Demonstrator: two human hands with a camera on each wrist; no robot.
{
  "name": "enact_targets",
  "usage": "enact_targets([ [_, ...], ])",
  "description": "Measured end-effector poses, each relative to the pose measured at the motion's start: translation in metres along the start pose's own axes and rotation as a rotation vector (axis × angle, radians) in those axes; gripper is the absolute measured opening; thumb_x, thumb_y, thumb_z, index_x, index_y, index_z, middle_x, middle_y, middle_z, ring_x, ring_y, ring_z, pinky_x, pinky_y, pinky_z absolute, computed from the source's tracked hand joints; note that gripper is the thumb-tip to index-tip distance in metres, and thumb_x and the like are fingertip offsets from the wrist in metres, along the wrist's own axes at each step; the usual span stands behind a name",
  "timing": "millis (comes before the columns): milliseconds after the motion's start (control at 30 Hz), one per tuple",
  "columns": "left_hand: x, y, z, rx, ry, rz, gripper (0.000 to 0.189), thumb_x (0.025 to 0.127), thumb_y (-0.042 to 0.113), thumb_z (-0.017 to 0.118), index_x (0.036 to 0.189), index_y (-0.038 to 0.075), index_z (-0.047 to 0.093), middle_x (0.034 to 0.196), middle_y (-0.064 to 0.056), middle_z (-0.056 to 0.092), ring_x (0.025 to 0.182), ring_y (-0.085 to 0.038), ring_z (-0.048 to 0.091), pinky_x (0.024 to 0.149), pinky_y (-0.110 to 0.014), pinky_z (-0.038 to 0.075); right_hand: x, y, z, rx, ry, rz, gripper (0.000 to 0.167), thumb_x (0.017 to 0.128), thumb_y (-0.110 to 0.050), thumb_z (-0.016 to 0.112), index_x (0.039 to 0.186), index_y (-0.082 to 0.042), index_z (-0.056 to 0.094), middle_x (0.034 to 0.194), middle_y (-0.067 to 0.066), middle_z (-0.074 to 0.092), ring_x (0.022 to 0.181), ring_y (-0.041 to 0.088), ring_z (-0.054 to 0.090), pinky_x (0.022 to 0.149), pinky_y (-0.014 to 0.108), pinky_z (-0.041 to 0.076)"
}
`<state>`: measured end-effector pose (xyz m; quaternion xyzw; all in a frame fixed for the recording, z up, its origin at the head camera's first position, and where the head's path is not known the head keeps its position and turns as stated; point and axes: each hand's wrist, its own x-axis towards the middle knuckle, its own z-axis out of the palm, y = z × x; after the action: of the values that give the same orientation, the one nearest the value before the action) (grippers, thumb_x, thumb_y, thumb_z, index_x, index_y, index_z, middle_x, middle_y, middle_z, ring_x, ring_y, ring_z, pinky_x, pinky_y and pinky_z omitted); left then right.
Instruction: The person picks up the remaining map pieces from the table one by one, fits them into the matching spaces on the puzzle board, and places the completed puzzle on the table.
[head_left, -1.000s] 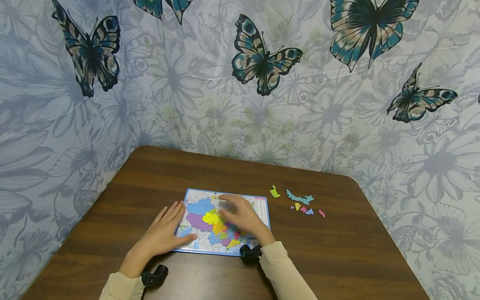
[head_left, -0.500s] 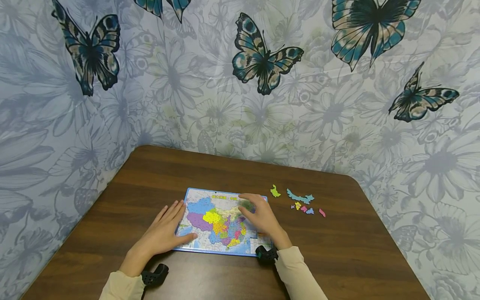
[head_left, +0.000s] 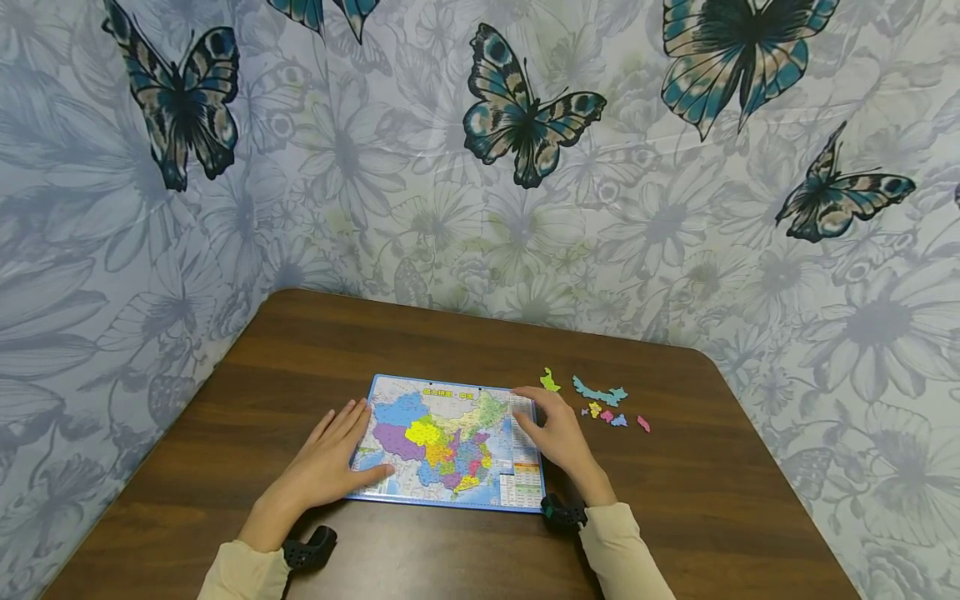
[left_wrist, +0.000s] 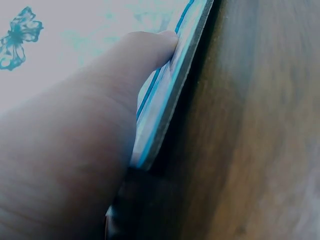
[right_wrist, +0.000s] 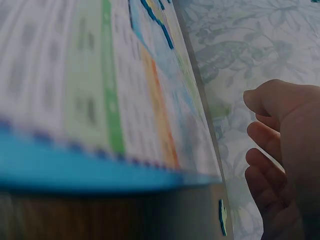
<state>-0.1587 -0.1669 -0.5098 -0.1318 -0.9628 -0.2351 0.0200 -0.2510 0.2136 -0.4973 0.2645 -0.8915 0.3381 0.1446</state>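
A map puzzle board [head_left: 390,500] with a blue border lies flat, coloured pieces filling much of its map. My left hand [head_left: 333,454] rests on the board's left edge, fingers straight and spread; in the left wrist view its thumb [left_wrist: 150,47] lies on the printed surface near the rim. Over the board's right edge is my right hand [head_left: 561,435], fingers relaxed and nothing between them, as the right wrist view of the hand [right_wrist: 277,155] also shows. Just beyond its fingertips lies a yellow-green puzzle piece [head_left: 550,381].
Right of the board are a long light-blue piece [head_left: 600,395], a small yellow piece [head_left: 595,410], a pink piece [head_left: 607,416], a blue piece [head_left: 618,421] and a red-pink piece [head_left: 643,425]. The brown table [head_left: 420,333] backs onto a butterfly-patterned wall covering [head_left: 420,167].
My right hand has moved rightward across the board from its middle to its right edge, uncovering the map's upper right part. The left hand has stayed put.
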Motion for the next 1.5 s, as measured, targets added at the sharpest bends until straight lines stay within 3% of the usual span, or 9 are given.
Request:
enact_targets([
  [667,0.001,-0.001,-0.001,-0.001,0.004,0.000,0.111,0.087,0.075,0.062,0.158,-0.005,0.032,0.168,-0.021,0.025,0.157,-0.041,0.019,0.126,-0.061,0.006,-0.035,0.044,-0.050,-0.082,0.157,0.167,0.035,0.094,-0.012,0.075,0.129,-0.006,0.070,0.127,0.017,0.071,0.114,0.039,0.064,0.094,0.058,0.054],
  [1000,0.001,-0.001,0.001,-0.005,0.006,0.005,0.110,0.087,0.075,0.062,0.158,-0.005,0.033,0.168,-0.021,0.025,0.157,-0.041,0.020,0.126,-0.061,0.007,-0.053,0.063,-0.070,-0.135,0.233,0.204,0.032,0.091,-0.007,0.076,0.123,-0.005,0.073,0.123,0.019,0.072,0.109,0.043,0.065,0.091,0.060,0.052],
  [1500,0.000,0.001,0.000,-0.005,0.012,0.008,0.109,0.087,0.072,0.064,0.157,-0.006,0.034,0.168,-0.022,0.025,0.157,-0.041,0.021,0.126,-0.062,0.008,-0.071,0.083,-0.089,-0.172,0.306,0.315,0.030,0.091,-0.002,0.072,0.121,-0.002,0.073,0.123,0.024,0.071,0.112,0.046,0.064,0.098,0.064,0.044],
])
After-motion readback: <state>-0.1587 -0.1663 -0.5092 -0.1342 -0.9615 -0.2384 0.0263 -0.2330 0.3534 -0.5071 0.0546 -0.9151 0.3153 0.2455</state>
